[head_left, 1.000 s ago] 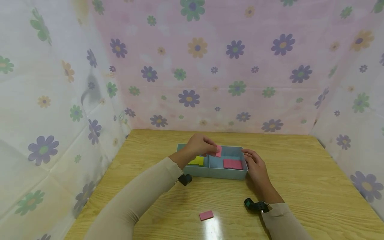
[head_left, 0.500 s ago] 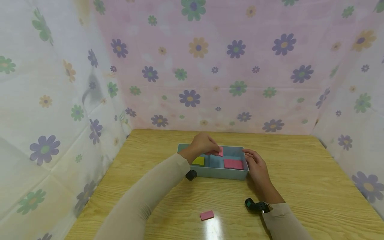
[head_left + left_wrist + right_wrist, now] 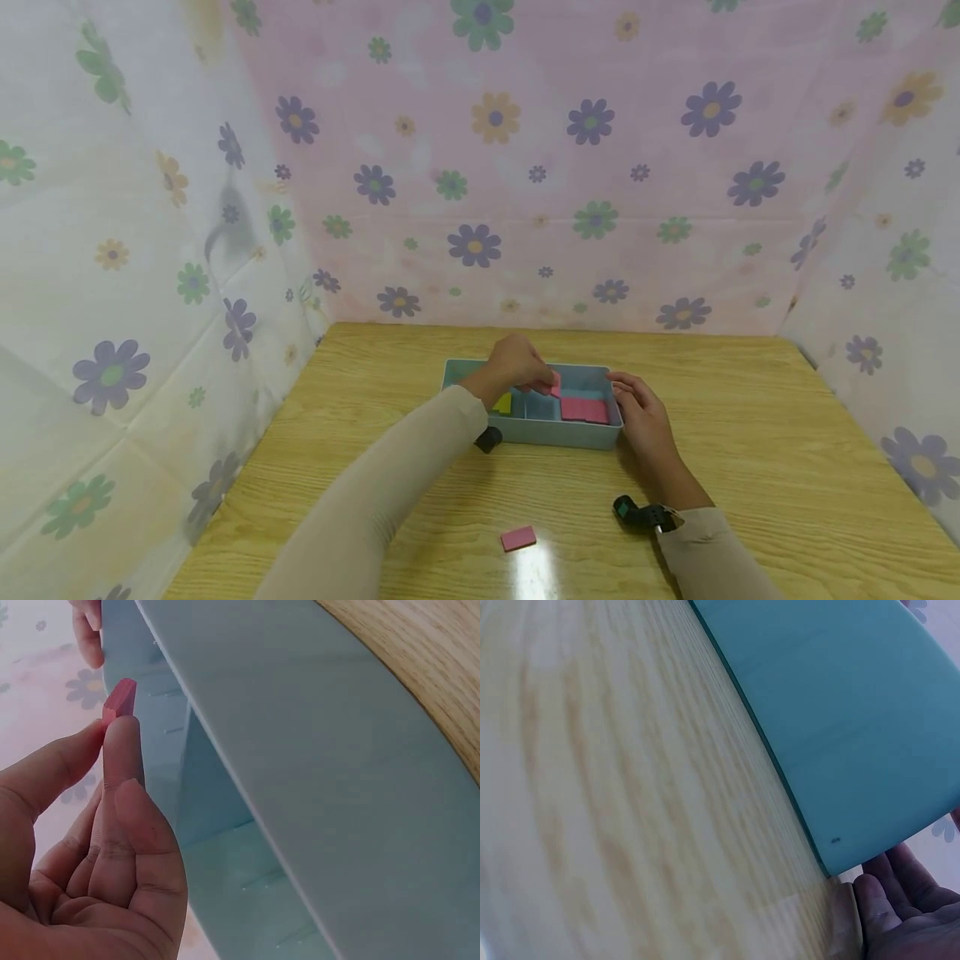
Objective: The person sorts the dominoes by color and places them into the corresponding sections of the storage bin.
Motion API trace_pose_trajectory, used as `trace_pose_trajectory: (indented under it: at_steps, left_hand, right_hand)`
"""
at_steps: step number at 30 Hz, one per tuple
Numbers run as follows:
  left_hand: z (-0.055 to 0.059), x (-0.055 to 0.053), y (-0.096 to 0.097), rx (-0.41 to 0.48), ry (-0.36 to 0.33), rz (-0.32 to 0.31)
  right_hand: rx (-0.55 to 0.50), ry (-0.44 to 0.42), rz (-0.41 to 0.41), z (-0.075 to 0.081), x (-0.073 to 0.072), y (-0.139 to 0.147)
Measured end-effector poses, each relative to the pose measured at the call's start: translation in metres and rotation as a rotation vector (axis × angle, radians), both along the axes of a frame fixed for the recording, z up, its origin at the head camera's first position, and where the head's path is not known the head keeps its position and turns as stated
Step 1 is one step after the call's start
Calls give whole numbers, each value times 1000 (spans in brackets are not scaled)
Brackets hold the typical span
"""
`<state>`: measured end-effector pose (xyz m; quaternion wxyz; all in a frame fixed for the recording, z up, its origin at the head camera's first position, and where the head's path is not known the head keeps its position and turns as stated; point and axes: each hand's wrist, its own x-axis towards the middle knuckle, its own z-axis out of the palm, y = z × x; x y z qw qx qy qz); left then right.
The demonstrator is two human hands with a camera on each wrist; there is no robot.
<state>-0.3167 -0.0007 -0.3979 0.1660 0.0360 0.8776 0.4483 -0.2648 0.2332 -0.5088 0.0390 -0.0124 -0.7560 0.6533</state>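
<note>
Thumb and index finger of my left hand [image 3: 519, 364] pinch a small flat pink block [image 3: 556, 384], held above the right compartment of a light blue divided box [image 3: 551, 432]. The left wrist view shows this pink block [image 3: 120, 701] edge-on at the fingertips, beside the box wall [image 3: 285, 735]. My right hand [image 3: 643, 421] rests its fingers along the box's right end, fingertips at the rim. In the right wrist view the fingers [image 3: 907, 881] lie next to the box's lower corner. Pink blocks [image 3: 584, 409] lie side by side in the right compartment.
Yellow-green blocks [image 3: 502, 404] lie in the left compartment, partly hidden by the left wrist. One loose pink block [image 3: 518, 538] lies on the wooden table [image 3: 750, 442] toward the front. Flowered cloth [image 3: 525, 200] hangs behind the table and at both sides.
My left hand has moved a little to the right and lower over the right compartment, carrying the pink block with it. The right hand and box stay in place.
</note>
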Motion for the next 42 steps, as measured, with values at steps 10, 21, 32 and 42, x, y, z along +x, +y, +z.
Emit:
trace_pose_trajectory:
  at_steps: [10, 21, 32, 42]
  left_hand:
    - [-2, 2, 6, -48, 38, -13]
    - [0, 5, 6, -90, 48, -34]
    - [0, 2, 9, -118, 56, -22]
    - [-1, 2, 9, -117, 66, -37]
  right_hand:
    - [9, -14, -3, 2, 2, -1]
    - [3, -27, 10, 2, -1, 0]
    - [5, -7, 5, 2, 2, 0]
    - [9, 1, -6, 0, 1, 0]
